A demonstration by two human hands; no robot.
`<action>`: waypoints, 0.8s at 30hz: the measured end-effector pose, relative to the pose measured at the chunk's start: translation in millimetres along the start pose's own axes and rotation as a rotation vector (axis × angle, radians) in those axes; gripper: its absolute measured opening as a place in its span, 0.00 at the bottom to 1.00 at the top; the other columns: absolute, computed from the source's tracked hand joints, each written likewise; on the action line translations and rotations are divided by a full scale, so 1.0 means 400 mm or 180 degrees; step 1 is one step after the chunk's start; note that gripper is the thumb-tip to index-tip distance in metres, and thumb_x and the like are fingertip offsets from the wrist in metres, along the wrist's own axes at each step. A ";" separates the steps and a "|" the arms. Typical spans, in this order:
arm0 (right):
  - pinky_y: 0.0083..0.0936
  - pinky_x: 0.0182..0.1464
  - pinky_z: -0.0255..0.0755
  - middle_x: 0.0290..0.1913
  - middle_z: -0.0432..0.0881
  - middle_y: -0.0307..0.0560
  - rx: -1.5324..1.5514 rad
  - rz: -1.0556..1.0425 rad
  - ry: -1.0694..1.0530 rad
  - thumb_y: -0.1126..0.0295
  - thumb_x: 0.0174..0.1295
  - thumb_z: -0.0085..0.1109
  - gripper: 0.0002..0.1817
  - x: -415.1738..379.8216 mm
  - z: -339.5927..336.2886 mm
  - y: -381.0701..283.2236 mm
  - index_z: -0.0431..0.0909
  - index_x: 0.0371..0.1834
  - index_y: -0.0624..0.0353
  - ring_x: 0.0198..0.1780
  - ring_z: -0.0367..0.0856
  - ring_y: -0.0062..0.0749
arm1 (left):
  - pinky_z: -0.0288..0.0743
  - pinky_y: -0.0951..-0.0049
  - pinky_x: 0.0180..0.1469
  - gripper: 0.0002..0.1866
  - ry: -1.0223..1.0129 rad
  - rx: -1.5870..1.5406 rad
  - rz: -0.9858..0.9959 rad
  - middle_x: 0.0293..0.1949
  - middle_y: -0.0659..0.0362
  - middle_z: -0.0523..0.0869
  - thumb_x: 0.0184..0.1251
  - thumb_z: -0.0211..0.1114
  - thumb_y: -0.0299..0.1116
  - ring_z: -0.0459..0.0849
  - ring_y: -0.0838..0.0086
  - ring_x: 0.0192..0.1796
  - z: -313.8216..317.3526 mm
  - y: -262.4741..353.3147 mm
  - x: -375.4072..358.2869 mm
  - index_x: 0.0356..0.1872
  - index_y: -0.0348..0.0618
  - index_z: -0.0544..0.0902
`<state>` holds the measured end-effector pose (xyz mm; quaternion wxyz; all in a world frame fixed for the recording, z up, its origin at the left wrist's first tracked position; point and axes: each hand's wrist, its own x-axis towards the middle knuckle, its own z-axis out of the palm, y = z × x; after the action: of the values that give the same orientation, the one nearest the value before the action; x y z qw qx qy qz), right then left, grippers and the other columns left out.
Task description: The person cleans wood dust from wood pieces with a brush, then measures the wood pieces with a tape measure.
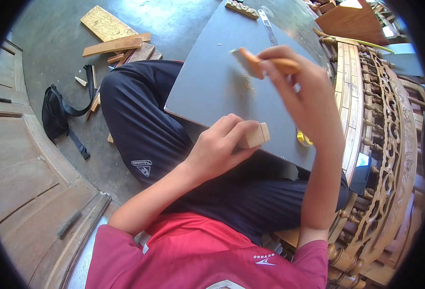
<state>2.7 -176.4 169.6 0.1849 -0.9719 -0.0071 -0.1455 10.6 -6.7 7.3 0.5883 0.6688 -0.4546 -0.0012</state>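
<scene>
Concrete floor (pixel 140 24) reflects light between wooden panels (pixel 20 159) and carved wooden furniture (pixel 390 130).

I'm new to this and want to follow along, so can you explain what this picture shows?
There's no machine here, just a person's two bare hands. The single picture comes from a camera worn on the head, looking forward and down, so you see the person's own lap and arms.

The left hand holds a small wooden block near the edge of a grey board. The right hand, raised over the board, holds an orange-handled tool; its head is too blurred to name surely.

On the board lie a metal strip, a notched wooden piece and some pale crumbs.
</scene>
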 end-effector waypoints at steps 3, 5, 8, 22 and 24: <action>0.24 0.36 0.74 0.33 0.87 0.44 -0.0237 0.0821 0.0005 0.64 0.82 0.60 0.11 0.009 -0.052 0.009 0.86 0.51 0.60 0.33 0.87 0.22 | 0.86 0.61 0.48 0.26 -0.0019 -0.0052 0.0004 0.45 0.55 0.85 0.62 0.85 0.33 0.89 0.60 0.44 -0.002 -0.003 0.000 0.60 0.46 0.85; 0.39 0.40 0.82 0.27 0.89 0.51 -0.0449 0.0921 0.0199 0.62 0.77 0.61 0.13 0.004 -0.037 0.052 0.86 0.43 0.61 0.29 0.90 0.48 | 0.86 0.61 0.48 0.26 -0.0026 -0.0056 0.0019 0.45 0.55 0.85 0.63 0.85 0.33 0.89 0.60 0.44 -0.002 -0.005 -0.001 0.60 0.46 0.85; 0.45 0.41 0.83 0.27 0.88 0.56 -0.0626 0.1143 0.0060 0.60 0.75 0.63 0.14 0.001 -0.007 0.063 0.83 0.41 0.62 0.32 0.91 0.55 | 0.86 0.61 0.48 0.26 -0.0020 -0.0030 -0.0003 0.45 0.55 0.85 0.62 0.85 0.33 0.89 0.59 0.44 0.001 -0.006 -0.002 0.60 0.46 0.86; 0.44 0.42 0.84 0.27 0.88 0.55 -0.0373 0.0671 0.0820 0.59 0.75 0.61 0.15 0.062 0.019 0.018 0.84 0.37 0.62 0.33 0.91 0.57 | 0.86 0.60 0.47 0.25 0.0003 -0.0057 -0.0004 0.45 0.55 0.85 0.63 0.84 0.33 0.89 0.59 0.44 -0.005 0.000 0.001 0.60 0.46 0.86; 0.45 0.43 0.85 0.27 0.89 0.56 -0.1022 0.0833 0.0572 0.59 0.75 0.60 0.16 0.050 0.005 0.021 0.85 0.37 0.61 0.34 0.91 0.58 | 0.85 0.60 0.47 0.25 0.0012 -0.0069 -0.0021 0.45 0.54 0.85 0.63 0.84 0.33 0.89 0.59 0.44 -0.004 0.000 -0.001 0.60 0.45 0.86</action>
<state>23.0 -184.1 170.5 0.0450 -0.9646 0.1588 -0.2056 11.2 -5.2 7.7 0.5963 0.6639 -0.4512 -0.0067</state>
